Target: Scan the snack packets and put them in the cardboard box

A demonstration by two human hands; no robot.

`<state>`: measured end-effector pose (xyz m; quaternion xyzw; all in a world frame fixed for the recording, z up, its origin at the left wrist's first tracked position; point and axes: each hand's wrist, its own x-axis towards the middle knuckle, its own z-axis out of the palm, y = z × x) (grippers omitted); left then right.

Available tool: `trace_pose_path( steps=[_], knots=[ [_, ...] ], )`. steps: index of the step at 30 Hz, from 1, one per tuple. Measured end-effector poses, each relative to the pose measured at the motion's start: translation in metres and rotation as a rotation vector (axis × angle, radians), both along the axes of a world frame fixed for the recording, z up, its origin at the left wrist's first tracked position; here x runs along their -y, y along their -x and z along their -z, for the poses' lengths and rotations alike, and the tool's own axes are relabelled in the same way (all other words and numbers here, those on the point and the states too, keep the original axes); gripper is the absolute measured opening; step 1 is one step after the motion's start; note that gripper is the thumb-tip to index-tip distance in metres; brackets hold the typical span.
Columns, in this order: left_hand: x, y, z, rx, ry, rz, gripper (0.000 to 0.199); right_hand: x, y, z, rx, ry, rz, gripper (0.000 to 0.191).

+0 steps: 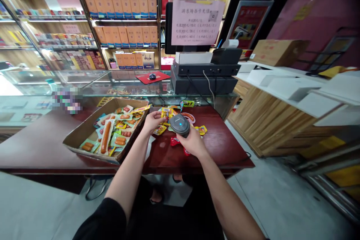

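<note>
My left hand (pixel 153 122) pinches a small yellow snack packet (pixel 166 114) above the dark red desk. Close to the packet, my right hand (pixel 193 140) is wrapped round a dark grey handheld scanner (pixel 180 124) with a small blue light on its top. Several yellow packets (pixel 201 130) and red packets (pixel 174 141) lie on the desk around and under the scanner, some partly hidden by it. An open cardboard box (pixel 98 157) to the left of my left hand holds many packaged sausages, with one long sausage packet (pixel 106 137) on top.
Behind the desk (pixel 225 153) is a glass counter (pixel 129 88) with a red mouse pad (pixel 149 77). A cash drawer (pixel 204 84) stands beneath a monitor bearing a pink sign (pixel 197 22). A wooden cabinet (pixel 261 120) is on the right. Stocked shelves line the back wall.
</note>
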<state>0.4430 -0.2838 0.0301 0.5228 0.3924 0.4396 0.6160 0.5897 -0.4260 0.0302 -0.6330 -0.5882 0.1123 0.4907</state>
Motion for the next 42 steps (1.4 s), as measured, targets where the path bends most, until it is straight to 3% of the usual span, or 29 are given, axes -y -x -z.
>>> trace_pose_path(
  steps=[4,11,20,23,29,32,36,42],
  knots=[
    [-0.011,0.012,-0.015,-0.063,-0.065,0.053,0.043,-0.018,0.006,-0.007,0.015,0.003,-0.040,0.028],
    [-0.022,0.027,-0.022,-0.175,-0.181,0.149,0.028,-0.030,0.005,-0.015,0.024,-0.025,-0.093,0.034],
    [-0.021,0.032,-0.028,-0.157,-0.108,0.107,0.049,-0.031,0.006,-0.014,0.039,-0.051,-0.104,0.031],
    [-0.022,0.050,-0.037,-0.170,-0.119,0.016,0.054,-0.031,0.010,-0.014,0.016,-0.032,-0.111,0.032],
    [-0.027,0.122,-0.068,-0.153,-0.266,-0.361,0.055,-0.035,0.017,-0.015,0.015,-0.037,-0.128,0.035],
    [-0.026,0.145,-0.076,-0.143,-0.319,-0.463,0.055,-0.037,0.015,-0.016,0.020,-0.054,-0.119,0.037],
    [-0.020,0.134,-0.067,-0.197,-0.331,-0.373,0.055,-0.038,0.007,-0.015,0.057,-0.005,-0.059,0.030],
    [-0.012,0.071,-0.033,-0.466,-0.372,-0.142,0.043,-0.026,-0.007,-0.017,0.065,0.053,0.018,0.027]
  ],
)
